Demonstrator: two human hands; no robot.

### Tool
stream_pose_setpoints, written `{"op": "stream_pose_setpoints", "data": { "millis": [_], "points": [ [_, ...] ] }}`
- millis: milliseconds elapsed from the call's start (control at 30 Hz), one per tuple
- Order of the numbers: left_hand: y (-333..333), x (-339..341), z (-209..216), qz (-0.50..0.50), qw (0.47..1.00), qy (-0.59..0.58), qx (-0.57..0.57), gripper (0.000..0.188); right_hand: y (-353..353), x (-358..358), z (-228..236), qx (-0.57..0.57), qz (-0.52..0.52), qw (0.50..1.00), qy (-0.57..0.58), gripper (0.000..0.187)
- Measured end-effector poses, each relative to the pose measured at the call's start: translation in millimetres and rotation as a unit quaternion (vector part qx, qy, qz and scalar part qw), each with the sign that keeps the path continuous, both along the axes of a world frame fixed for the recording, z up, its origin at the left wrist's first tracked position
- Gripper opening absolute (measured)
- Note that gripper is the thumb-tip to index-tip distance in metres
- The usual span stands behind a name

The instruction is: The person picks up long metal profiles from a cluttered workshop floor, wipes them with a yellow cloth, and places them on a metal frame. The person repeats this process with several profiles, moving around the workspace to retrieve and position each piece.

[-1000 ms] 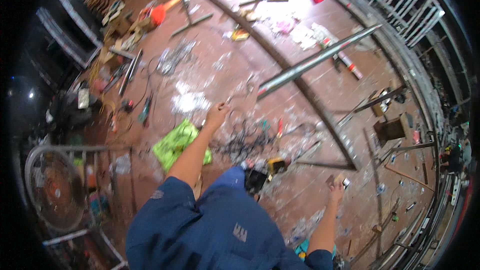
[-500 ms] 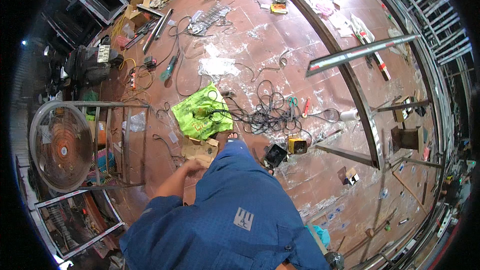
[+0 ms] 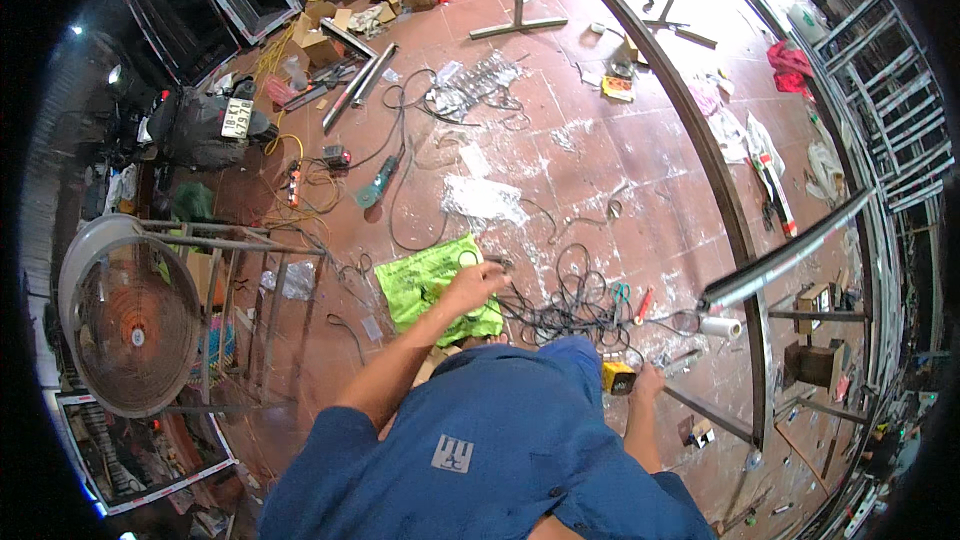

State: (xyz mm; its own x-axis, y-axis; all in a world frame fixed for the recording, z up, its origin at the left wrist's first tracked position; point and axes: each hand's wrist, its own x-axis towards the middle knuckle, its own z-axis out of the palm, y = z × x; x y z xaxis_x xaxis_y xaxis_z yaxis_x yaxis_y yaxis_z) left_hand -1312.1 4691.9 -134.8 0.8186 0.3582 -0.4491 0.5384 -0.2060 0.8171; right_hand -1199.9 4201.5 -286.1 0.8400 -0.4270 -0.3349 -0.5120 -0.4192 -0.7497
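Observation:
My left hand reaches over a lime-green plastic bag on the floor. Its fingers are stretched out toward a small dark object at the bag's right edge; I cannot tell if they touch it. To its right lies a tangle of black cable, with teal-handled scissors and a red-handled tool by it. My right hand is lower right, beside a yellow and black boxy object. Its fingers are too unclear to show whether it holds anything.
A large round fan stands left beside a metal frame. A long dark metal beam arcs across the right side, with a shorter bar crossing it. A green power tool, plastic sheeting and a white roll lie about.
My left hand has come up from beside the cardboard to over the green bag. My right hand has come into view at the yellow object. The whole view has shifted.

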Motion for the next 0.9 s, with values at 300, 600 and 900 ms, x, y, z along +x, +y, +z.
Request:
{"op": "stream_pose_setpoints", "data": {
  "millis": [300, 600, 900],
  "points": [
    [99, 55, 13, 0.041, 0.989, 0.003, -0.139, 0.053, 127, 135, -149, -0.400, 0.542, 0.733, 0.091, 0.019],
    [265, 52, -104, 0.443, 0.879, 0.158, -0.081, 0.037, 444, 445, -132, -0.069, 0.405, 0.912, -0.014, 0.046],
    [279, 110, -86, 0.561, 0.761, 0.249, -0.211, 0.032, 776, 706, 217, -0.014, 0.421, 0.826, -0.375, 0.033]
  ]
}}
